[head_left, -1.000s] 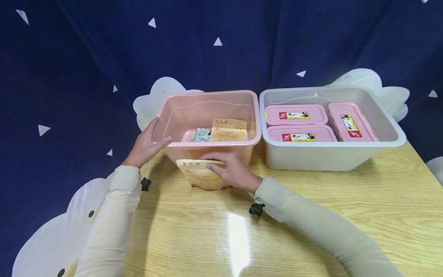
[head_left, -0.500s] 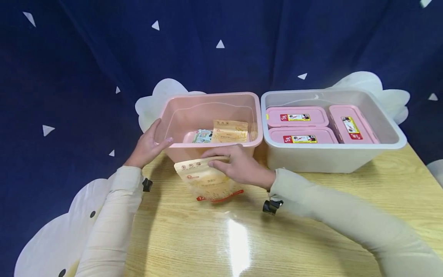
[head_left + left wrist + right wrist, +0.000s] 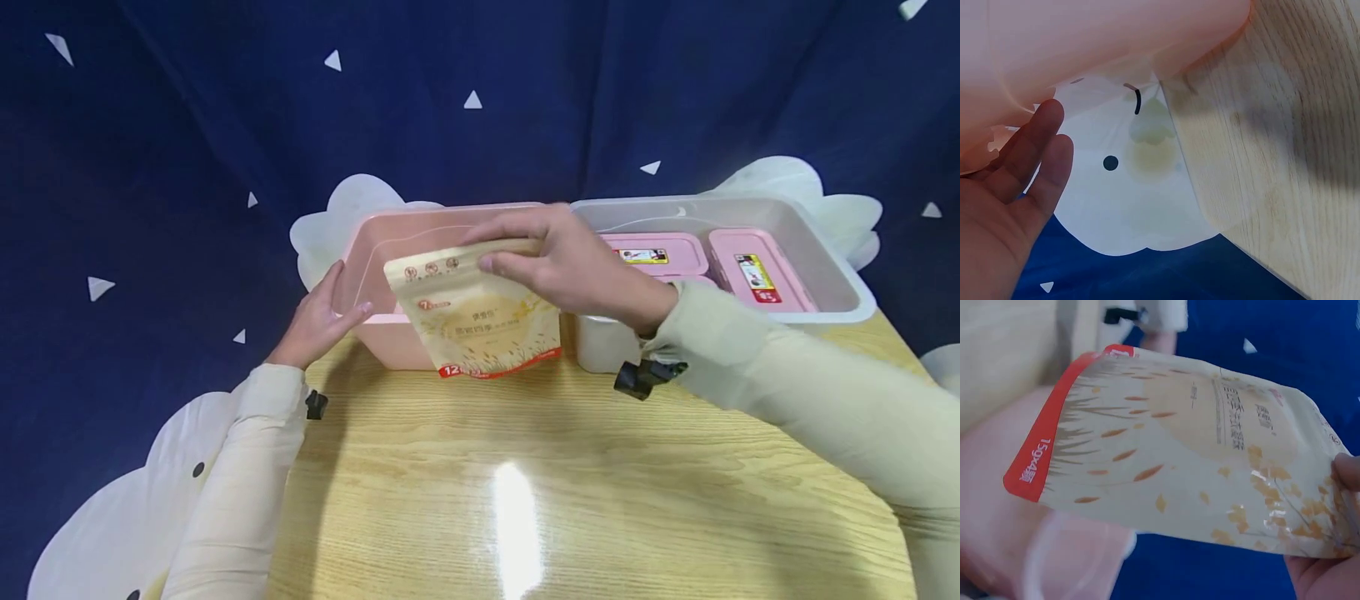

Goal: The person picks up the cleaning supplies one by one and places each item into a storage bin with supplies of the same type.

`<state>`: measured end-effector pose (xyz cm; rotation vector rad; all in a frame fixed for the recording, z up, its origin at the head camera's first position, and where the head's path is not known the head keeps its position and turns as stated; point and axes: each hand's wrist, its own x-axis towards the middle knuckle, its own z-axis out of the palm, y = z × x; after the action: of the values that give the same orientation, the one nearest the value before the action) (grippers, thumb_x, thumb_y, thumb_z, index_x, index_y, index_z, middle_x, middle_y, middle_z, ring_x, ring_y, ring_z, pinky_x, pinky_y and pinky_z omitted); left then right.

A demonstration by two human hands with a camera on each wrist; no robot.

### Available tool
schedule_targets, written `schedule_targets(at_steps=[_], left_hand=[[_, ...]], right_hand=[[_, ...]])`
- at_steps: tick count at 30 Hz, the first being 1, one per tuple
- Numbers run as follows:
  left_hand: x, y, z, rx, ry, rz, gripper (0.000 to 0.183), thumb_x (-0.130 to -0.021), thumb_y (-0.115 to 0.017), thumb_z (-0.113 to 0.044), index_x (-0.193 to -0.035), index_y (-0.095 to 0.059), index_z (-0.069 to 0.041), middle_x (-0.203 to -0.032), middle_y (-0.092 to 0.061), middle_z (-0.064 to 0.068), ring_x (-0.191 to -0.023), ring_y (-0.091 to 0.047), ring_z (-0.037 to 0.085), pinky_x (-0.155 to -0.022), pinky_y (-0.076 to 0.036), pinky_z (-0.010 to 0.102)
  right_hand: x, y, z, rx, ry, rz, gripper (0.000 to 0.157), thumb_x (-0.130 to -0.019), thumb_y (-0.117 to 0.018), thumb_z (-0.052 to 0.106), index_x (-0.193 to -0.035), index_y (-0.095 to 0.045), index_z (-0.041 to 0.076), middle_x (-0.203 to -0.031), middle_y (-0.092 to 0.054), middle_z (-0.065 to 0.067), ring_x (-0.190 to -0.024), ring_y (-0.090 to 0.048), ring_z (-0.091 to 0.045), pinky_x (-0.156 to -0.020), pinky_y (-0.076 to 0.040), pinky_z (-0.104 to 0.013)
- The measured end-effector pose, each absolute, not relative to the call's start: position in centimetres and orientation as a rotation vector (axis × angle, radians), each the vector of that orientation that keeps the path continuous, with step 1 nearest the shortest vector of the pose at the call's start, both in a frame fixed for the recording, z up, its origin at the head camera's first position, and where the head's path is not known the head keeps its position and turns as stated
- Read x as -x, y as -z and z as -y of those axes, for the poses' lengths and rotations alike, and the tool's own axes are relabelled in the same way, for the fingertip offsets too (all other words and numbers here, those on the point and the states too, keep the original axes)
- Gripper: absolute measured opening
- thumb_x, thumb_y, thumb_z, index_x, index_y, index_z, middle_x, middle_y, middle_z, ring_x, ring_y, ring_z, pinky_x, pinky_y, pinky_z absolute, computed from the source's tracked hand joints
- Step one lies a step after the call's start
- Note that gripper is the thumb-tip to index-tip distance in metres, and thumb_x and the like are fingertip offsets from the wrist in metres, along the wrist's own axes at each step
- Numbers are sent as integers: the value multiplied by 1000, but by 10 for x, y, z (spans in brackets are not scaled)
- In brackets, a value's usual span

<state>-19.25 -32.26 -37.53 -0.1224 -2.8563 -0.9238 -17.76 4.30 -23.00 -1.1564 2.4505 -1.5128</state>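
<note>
My right hand (image 3: 562,258) pinches the top edge of a cream-coloured stand-up pouch (image 3: 487,325) between thumb and fingers. The pouch has a red bottom band and printed ears of grain, and hangs tilted in front of and over the pink bin (image 3: 397,346). From close up, the right wrist view shows the pouch's printed face (image 3: 1172,437), with fingertips at its sealed end. At the bin's front left corner rests my left hand (image 3: 309,323), its thumb at the front rim and its fingers straight along the outer wall. The pouch and right hand hide most of the bin's inside.
To the right stands a white bin (image 3: 847,308) holding pink lidded boxes (image 3: 757,271) with labels. Both bins are on a wooden table (image 3: 420,492). Behind hangs a dark blue curtain (image 3: 405,125) with white triangles and cloud shapes.
My right hand has lifted the pouch from the table in front of the pink bin, up and toward the bin. The left hand has stayed at the bin's corner.
</note>
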Motion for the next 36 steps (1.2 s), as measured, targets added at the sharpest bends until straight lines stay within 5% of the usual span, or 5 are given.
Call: schedule_targets(at_steps=[11,23,36], left_hand=[[188,373,321,113,946,2855,89,-92,-62,-42,-159,-14,-8,-162,-24,23,-146,-30,45,-117,-28,61],[189,373,321,125,951,2849,90,-92,-62,-42,-160,-14,-9,-162,-25,23,-146,-32,45,-117,-30,61],[193,374,322,117,964,2852,92,-92,-61,-47,-160,-13,-9,-164,-23,20,-148,-28,44,-118,-26,62]], right_hand=[[216,197,-47,936,1660,-2463,24,-92,-69,10,-115,-75,15,-111,-75,-5,-88,-73,-13,-75,-60,-24],[266,201,-29,790,1419,-2544,25,-97,-63,20,-121,-72,22,-120,-70,1,-97,-65,-14,-84,-53,-25],[294,221,1,676,1490,-2400,24,-97,-63,14,-118,-73,19,-116,-71,-2,-96,-65,-15,-83,-53,-27]])
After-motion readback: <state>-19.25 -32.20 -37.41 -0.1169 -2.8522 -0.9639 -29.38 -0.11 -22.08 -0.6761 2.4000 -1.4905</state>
